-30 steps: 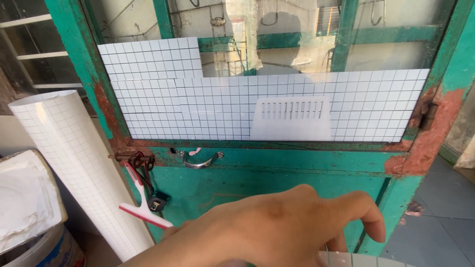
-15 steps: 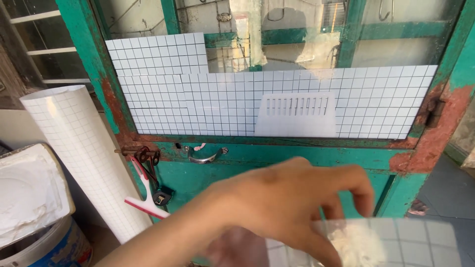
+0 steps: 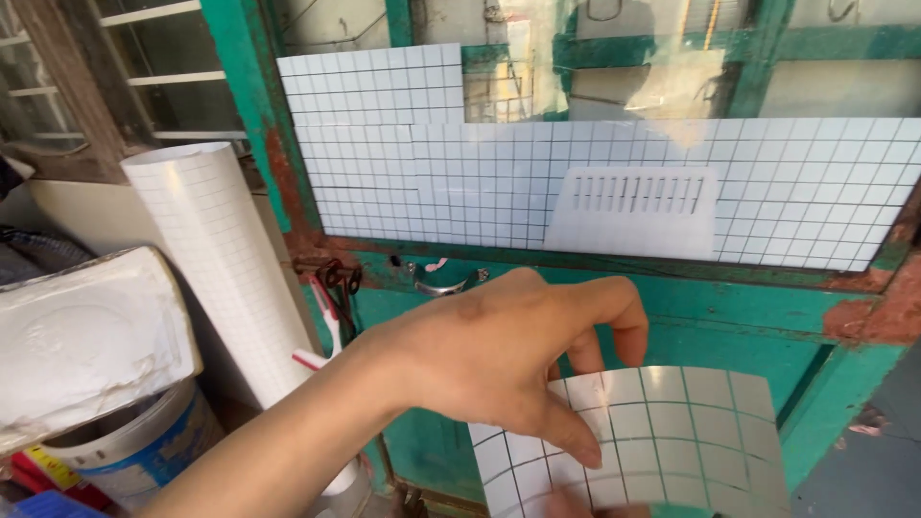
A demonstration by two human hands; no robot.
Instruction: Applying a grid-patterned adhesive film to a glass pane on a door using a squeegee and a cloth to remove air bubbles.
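Under left hand (image 3: pixel 499 360): gridded sheet (image 3: pixel 662 441)

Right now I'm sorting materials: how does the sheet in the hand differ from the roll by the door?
The sheet is a small cut piece, slightly curved, pinched by the left hand. The roll is a long wound tube, leaning untouched against the green door. Both are white with a grid.

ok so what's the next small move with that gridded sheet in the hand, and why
Probably lift the gridded sheet toward the door pane's bare glass. The left hand pinches its top edge low before the green door, and grid film covers only part of the pane.
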